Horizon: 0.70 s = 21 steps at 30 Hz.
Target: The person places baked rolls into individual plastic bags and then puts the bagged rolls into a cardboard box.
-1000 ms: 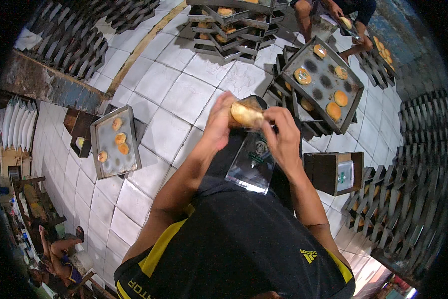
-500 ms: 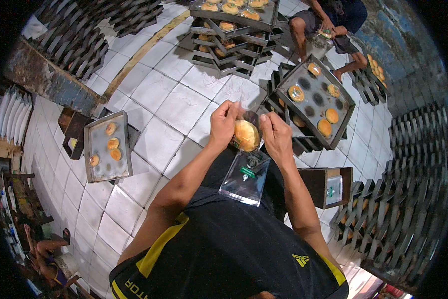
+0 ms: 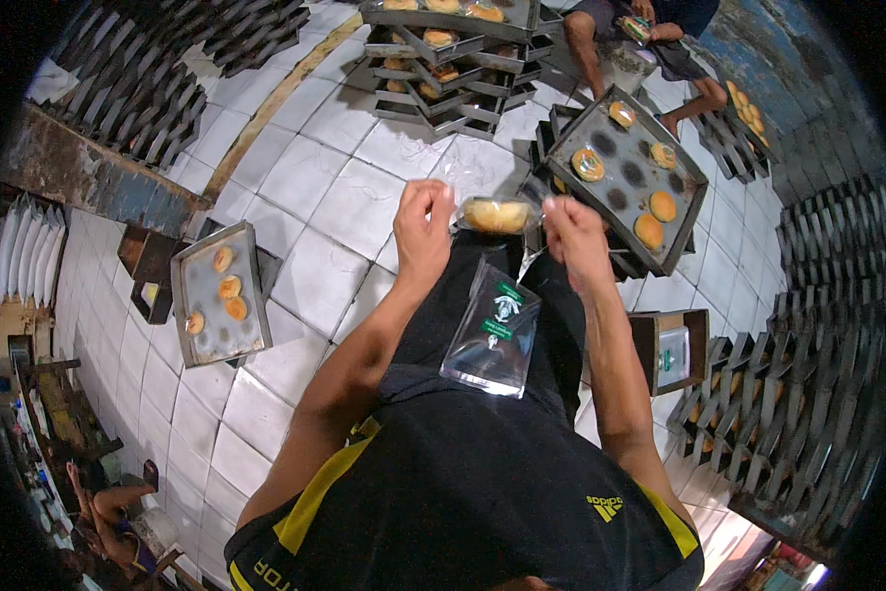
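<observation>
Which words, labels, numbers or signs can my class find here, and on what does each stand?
I give place and colour, not the wording:
Black shirt: legible yellow lettering with a striped mark at right; pale lettering at left, only partly readable.
Clear bag on the lap: white print on green panels, too small to read reliably.
Pack in the dark box: green print, too small.
Clear wrap around the bun: none readable.
</observation>
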Each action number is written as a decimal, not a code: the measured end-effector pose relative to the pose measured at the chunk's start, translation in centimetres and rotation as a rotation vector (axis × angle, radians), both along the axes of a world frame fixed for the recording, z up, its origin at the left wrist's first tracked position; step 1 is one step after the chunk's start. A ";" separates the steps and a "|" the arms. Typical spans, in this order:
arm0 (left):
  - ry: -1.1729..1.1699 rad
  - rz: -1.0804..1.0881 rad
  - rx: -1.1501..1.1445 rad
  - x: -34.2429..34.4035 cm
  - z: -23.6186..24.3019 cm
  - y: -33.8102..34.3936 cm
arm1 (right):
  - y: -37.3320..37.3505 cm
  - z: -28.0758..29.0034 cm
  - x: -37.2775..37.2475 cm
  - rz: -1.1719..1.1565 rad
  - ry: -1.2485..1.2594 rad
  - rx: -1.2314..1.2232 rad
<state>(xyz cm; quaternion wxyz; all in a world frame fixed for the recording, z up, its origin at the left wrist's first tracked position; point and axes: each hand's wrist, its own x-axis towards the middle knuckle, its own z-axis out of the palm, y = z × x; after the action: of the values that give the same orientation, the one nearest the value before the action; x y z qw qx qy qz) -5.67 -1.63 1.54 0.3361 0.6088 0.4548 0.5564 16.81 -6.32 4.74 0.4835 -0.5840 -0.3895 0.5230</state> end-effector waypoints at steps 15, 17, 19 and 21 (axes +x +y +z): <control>-0.366 -0.396 -0.412 5.0 -1.6 -1.7 | -6.5 -3.0 2.1 -0.198 -0.295 0.226; -0.327 -0.439 -0.393 5.2 -1.8 -1.5 | -4.3 -1.2 6.2 -0.354 -0.623 0.293; -0.188 -0.503 -0.340 4.5 -2.1 -3.1 | -2.8 -3.9 11.1 -0.527 -1.137 0.432; 0.224 -0.538 -0.144 2.7 -1.1 -4.8 | -3.3 -4.8 13.5 -0.461 -1.149 0.281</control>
<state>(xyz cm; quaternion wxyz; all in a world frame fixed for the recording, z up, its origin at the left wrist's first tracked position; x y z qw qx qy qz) -2.92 -6.44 0.46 0.4616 0.7395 0.3498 0.3430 30.30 -9.62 -0.10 0.3696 -0.7712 -0.5160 -0.0477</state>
